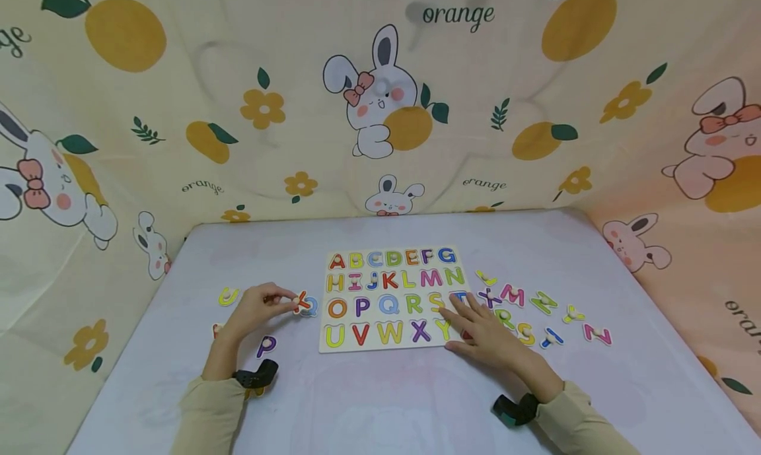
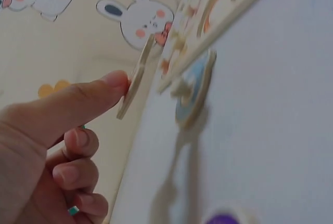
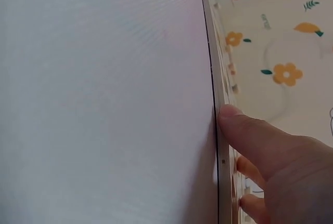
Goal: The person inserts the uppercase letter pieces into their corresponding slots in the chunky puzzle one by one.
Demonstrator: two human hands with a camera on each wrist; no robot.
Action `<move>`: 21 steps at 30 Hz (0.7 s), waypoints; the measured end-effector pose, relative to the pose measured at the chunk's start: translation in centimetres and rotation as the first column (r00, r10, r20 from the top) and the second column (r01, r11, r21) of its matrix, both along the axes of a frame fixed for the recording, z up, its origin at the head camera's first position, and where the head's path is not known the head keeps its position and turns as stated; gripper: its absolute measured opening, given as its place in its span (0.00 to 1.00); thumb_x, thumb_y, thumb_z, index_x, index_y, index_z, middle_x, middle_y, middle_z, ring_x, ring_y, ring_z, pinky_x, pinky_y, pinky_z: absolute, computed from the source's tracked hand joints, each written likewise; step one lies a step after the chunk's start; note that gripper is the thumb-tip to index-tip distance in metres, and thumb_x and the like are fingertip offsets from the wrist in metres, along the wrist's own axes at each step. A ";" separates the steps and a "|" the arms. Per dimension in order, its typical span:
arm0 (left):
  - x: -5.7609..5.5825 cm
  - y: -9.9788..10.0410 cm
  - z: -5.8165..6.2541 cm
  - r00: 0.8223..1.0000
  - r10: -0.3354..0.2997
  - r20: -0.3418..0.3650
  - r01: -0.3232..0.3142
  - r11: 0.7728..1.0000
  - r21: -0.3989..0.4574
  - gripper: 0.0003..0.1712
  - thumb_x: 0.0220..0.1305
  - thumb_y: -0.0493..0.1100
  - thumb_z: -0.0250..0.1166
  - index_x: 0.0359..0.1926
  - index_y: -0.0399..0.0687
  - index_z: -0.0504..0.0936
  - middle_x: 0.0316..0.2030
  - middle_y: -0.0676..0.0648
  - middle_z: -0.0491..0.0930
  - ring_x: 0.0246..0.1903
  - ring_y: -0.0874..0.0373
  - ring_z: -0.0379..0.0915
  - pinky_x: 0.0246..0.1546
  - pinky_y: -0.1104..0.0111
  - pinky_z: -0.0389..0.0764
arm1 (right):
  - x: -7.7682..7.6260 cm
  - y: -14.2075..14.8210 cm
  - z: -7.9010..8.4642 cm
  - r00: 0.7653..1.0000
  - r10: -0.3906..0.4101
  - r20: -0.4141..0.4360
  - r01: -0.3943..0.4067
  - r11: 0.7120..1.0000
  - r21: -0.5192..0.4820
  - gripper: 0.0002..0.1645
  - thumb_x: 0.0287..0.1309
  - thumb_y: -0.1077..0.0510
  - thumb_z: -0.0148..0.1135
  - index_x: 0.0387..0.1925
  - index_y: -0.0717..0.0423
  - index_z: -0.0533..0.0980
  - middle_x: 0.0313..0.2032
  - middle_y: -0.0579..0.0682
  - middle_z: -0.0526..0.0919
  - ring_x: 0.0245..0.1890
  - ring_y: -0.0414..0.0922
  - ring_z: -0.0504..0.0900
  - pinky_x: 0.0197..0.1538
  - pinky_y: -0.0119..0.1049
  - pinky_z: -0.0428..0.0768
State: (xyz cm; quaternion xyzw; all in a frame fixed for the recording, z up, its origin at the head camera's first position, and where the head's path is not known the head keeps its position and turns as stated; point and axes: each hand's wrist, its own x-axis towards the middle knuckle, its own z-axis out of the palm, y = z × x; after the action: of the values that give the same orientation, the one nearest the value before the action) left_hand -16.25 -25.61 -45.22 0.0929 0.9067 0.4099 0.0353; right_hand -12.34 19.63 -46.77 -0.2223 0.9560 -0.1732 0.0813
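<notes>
**K pc (image 1: pixel 302 302) in L hand (image 1: pixel 257 312) pinch, board (image 1: pixel 371 349) just to its right**

L hand had K pc (red-orange, K by its look) narrowly pinched btwn thumb & finger; the other fingers were loosely curled. K pc was off the table (image 1: pixel 386 409), near the board's left edge. From that grip the matching red K (image 1: pixel 389 280) on the board lay to the right & a bit farther from the person. L hand was clearly the nearer one. Board's long axis ran left–right.

R hand (image 1: pixel 483 333) held no pc: fingers spread over the board's near right corner, thumb against the near edge in the R wrist view.

Blue Q pc (image 1: pixel 310 307) lay on the table just beside the board. In the head view K pc partly overlapped it; the L wrist view showed a gap btwn the two.

Materials: K pc showed edge-on there as a thin, stiff plate w/ a pale, wood-like edge; Q pc was rounded, blue-faced, w/ a stubby pale knob. Board was flat, rectangular, same pale edge. Table was smooth, whitish, matte. Purple P pc (image 1: pixel 266 346) & yellow U pc (image 1: pixel 228 296) were to the left; other loose letter pcs (image 1: pixel 543 302), angular & curvy, to the right.
</notes>
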 end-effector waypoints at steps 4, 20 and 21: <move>-0.7 1.3 0.1 1.000 -0.020 -0.004 0.020 1.000 0.016 0.13 0.56 0.45 0.71 0.41 0.43 0.87 0.24 0.51 0.68 0.27 0.65 0.61 0.26 0.75 0.63 | 0.1 0.0 0.0 1.000 -0.002 -0.001 0.002 1.000 0.001 0.40 0.58 0.40 0.61 0.70 0.43 0.63 0.75 0.56 0.56 0.75 0.66 0.47 0.72 0.65 0.52; -3.5 6.1 -0.3 0.997 -0.056 -0.062 0.065 0.986 0.156 0.14 0.58 0.45 0.69 0.41 0.40 0.86 0.23 0.54 0.66 0.25 0.64 0.60 0.25 0.76 0.62 | 0.3 -0.1 0.2 1.000 -0.012 -0.004 0.012 1.000 0.002 0.39 0.58 0.40 0.62 0.69 0.43 0.64 0.74 0.57 0.57 0.75 0.65 0.47 0.72 0.65 0.53; -3.7 6.4 -0.4 0.996 -0.057 -0.066 0.067 0.984 0.167 0.14 0.58 0.45 0.70 0.41 0.40 0.86 0.23 0.55 0.65 0.25 0.65 0.60 0.25 0.76 0.61 | 0.3 -0.1 0.2 1.000 -0.010 -0.010 0.010 1.000 0.002 0.39 0.58 0.39 0.61 0.69 0.44 0.64 0.74 0.57 0.57 0.75 0.66 0.48 0.72 0.66 0.53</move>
State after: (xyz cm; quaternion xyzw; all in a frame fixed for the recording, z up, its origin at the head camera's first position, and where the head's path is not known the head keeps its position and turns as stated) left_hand -19.95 -19.20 -45.66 0.1363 0.8661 0.4808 0.0122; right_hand -12.07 19.54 -46.61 -0.2184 0.9576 -0.1715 0.0761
